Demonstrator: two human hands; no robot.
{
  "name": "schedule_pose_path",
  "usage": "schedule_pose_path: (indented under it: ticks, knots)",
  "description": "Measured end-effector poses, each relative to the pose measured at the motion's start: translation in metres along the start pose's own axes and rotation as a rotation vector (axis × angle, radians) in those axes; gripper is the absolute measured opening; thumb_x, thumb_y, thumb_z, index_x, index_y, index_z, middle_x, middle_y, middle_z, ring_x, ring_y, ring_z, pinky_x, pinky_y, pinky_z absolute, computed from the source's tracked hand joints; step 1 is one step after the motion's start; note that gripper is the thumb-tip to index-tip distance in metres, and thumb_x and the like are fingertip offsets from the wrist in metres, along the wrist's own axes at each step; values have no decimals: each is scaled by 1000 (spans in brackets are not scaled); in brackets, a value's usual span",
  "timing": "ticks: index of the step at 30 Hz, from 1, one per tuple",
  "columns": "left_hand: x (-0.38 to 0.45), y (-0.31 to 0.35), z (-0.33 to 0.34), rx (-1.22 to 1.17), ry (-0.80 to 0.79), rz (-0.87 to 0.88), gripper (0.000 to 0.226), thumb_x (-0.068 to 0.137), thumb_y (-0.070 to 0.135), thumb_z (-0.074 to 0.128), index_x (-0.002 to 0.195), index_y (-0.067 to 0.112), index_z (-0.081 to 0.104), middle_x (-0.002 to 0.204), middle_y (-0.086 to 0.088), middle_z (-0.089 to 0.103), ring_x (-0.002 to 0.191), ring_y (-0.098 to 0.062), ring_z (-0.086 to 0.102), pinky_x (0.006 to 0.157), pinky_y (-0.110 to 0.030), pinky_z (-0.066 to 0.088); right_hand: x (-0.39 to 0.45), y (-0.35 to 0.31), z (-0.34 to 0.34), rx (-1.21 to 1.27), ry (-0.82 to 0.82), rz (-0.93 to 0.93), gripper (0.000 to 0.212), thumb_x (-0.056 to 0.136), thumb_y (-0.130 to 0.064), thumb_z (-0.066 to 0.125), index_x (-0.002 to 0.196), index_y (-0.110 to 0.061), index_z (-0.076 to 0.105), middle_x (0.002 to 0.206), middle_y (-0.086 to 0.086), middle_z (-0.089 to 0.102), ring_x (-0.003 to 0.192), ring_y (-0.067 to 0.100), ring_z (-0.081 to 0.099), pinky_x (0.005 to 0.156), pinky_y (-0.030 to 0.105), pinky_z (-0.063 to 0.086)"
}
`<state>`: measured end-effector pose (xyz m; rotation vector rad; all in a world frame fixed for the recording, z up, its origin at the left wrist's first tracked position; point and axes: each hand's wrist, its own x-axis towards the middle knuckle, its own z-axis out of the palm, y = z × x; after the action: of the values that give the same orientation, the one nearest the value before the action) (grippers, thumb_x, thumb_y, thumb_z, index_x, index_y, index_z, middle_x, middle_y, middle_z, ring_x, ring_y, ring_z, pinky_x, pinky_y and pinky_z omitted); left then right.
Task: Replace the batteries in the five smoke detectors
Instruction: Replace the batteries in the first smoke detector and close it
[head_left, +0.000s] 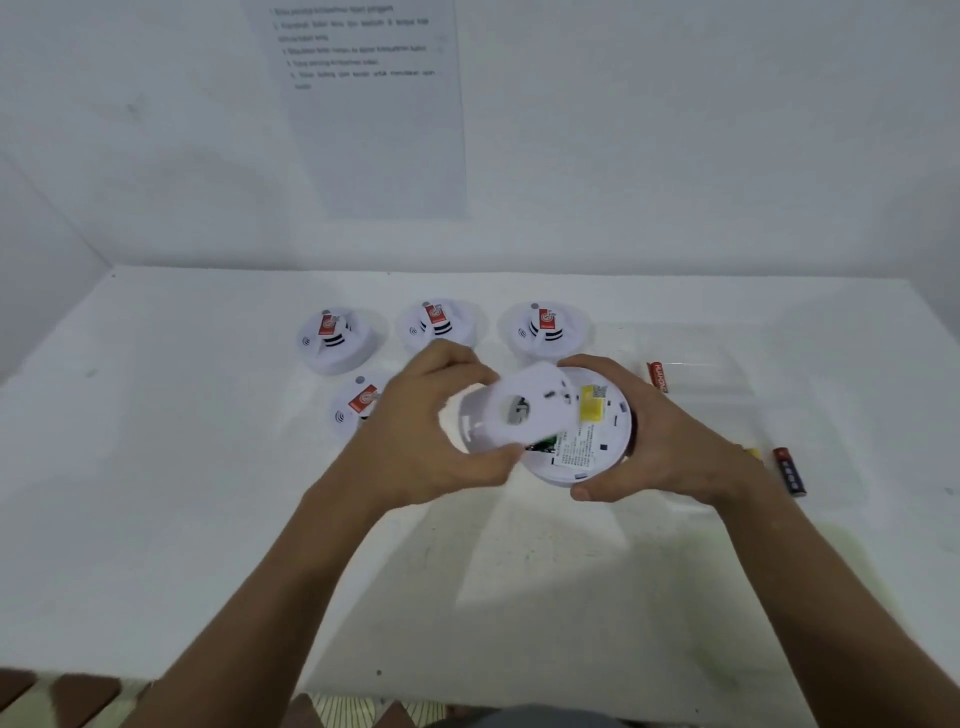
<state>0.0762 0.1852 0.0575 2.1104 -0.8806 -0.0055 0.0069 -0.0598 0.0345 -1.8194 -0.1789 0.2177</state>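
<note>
Left grip (415, 415) pinches cover (511, 410); right (654, 441) cups detector (587, 441) | I judge first unit opened, four (337, 340) untouched on desk (208, 467), batteries (789, 470) waiting.

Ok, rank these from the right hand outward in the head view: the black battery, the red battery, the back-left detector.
From the right hand:
1. Red battery, just beyond its knuckles.
2. Black battery, lying off to the right.
3. Back-left detector, far across on the left.
</note>
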Motion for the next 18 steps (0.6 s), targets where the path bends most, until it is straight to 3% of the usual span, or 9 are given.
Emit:
schedule_pose_path:
  ticks: [3,9,15,18]
  knots:
    - [3,4,0,-17,-121,24,53,58,37,86,105,23,67,105,10,52,100,-7,55,78,-7,41,9,-6,15,1,-8,-29,97,58,8,89,138,-23,44,127,-6,60,118,15,59,86,33,59]
    - [1,-9,-10,35,-159,6,67,58,58,74,119,33,64,112,19,46,112,-5,49,85,-14,43,20,-14,32,-22,-11,-37,97,59,4,90,140,-22,43,131,-6,58,122,17,57,91,36,57]
    - [-1,-16,-23,80,-244,-73,70,63,55,82,127,37,59,119,22,48,110,0,50,87,-19,46,28,-17,42,-55,-20,-28,95,57,-5,90,137,-25,44,128,-11,57,120,11,56,89,27,55]
    - [-1,-17,-31,33,-286,-100,71,66,49,83,130,39,55,123,22,53,106,1,56,86,-18,50,32,-21,44,-43,-17,-34,93,57,-6,90,136,-27,45,129,-10,57,122,12,56,92,36,57]
